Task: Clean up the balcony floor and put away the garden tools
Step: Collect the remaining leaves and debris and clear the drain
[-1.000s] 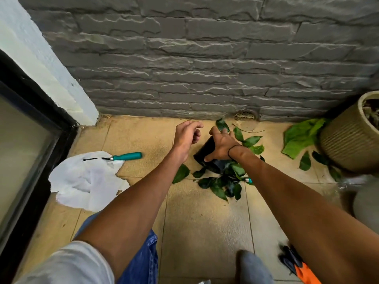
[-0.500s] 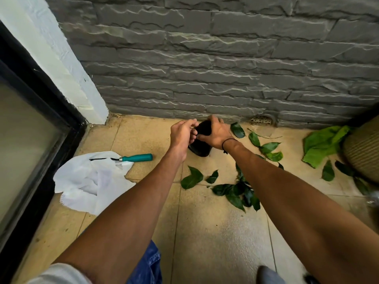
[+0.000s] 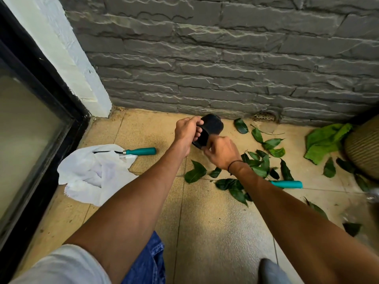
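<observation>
Head view: both hands hold a black pot [image 3: 211, 130] above the tiled floor [image 3: 215, 222], near the stone wall [image 3: 205, 68]. The left hand [image 3: 187, 133] grips its side, and the right hand [image 3: 222, 152] pinches its lower edge. Green leaves [image 3: 260, 167] lie scattered to the right. One teal-handled tool [image 3: 141, 151] rests partly on a white cloth [image 3: 92, 175]; another teal handle [image 3: 287, 184] lies among the leaves.

Left hand [image 3: 187, 132]: arm extended toward 12 o'clock, fingers curled in a grip. Right hand [image 3: 222, 151]: positioned at its 4 o'clock, fingers pinched.

Grey stone wall [image 3: 225, 58], tan tiles [image 3: 215, 232]
</observation>
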